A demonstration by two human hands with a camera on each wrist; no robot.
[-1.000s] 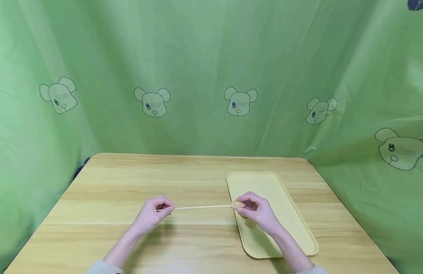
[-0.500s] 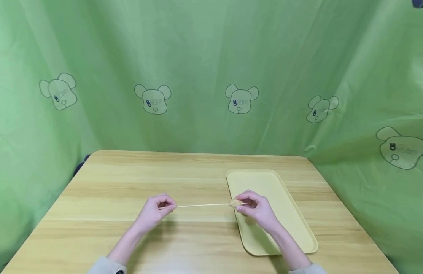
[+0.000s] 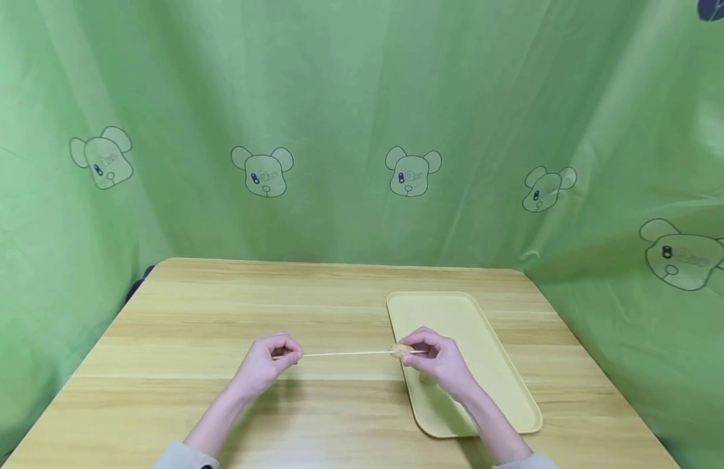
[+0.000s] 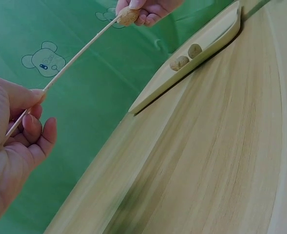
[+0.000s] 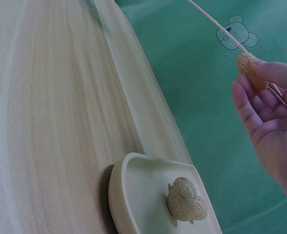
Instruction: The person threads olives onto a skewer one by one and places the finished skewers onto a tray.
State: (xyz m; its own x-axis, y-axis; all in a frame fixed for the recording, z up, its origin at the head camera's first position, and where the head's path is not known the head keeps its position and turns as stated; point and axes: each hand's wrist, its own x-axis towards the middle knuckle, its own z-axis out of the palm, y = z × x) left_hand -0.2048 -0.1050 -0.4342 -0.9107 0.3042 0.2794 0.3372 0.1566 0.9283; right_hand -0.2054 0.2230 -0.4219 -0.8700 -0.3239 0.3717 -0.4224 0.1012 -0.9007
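My left hand [image 3: 264, 366] pinches a thin wooden skewer [image 3: 347, 354] near its left end, between thumb and fingers. The skewer runs almost level across to my right hand [image 3: 441, 361], above the table. That hand grips a brown, wrinkled meatball-like ball [image 5: 251, 71] threaded on the skewer, and the stick's tip comes out past the ball toward the palm. Below the right hand lies a yellow tray [image 3: 485, 339]. More brown balls [image 5: 183, 195] rest together on it, partly hidden by the hand in the head view.
The tray sits on the right part of a wooden table [image 3: 250, 293]. A green curtain [image 3: 338, 98] printed with bear heads hangs behind the table and along both sides.
The ball has shifted slightly left along the skewer, and more of the tip shows on its right. The left hand has barely moved and keeps its pinch.
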